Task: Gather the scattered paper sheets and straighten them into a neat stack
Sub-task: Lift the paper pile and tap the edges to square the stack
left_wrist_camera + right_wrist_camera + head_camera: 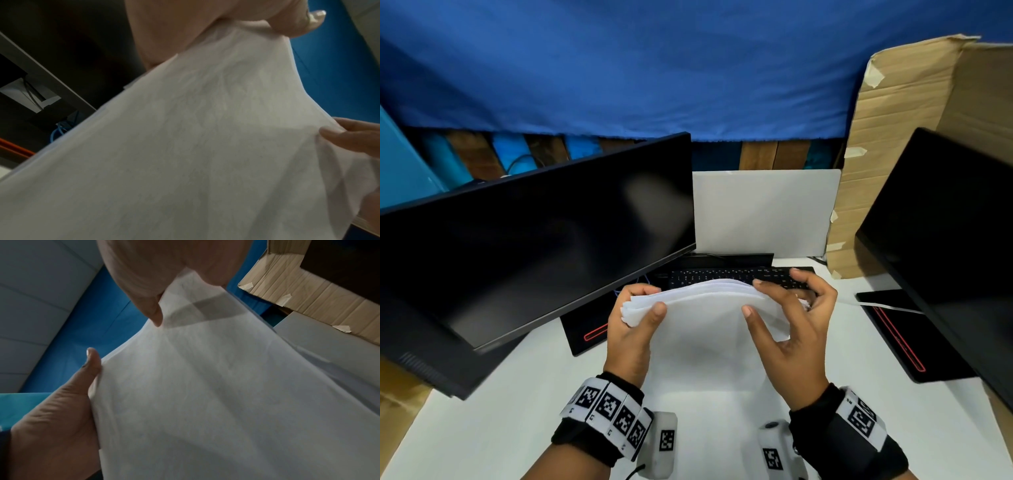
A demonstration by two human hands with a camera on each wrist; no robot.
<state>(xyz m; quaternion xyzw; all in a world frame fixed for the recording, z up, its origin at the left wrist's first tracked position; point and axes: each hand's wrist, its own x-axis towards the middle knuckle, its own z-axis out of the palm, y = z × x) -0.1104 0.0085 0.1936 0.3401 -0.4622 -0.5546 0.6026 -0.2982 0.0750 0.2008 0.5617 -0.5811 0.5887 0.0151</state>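
Observation:
A stack of white paper sheets (705, 308) is held above the white desk (517, 411), bowed upward along its top edge. My left hand (645, 301) grips its left edge, thumb in front and fingers behind. My right hand (755, 298) holds the right edge, with the thumb on the front, the index finger over the top and the other fingers spread behind. The left-side sheet edges are fanned and uneven. In the left wrist view the paper (185, 146) fills the frame under the thumb (298, 21). The right wrist view shows the paper (226, 386) between thumb (92, 363) and fingers (148, 288).
A dark monitor (534, 240) leans in at the left and another (945, 240) stands at the right. A black keyboard (722, 274) lies just behind the paper, with a white panel (763, 212) beyond it. Cardboard (893, 137) rises at the back right. A black red-lined mat (904, 335) lies right.

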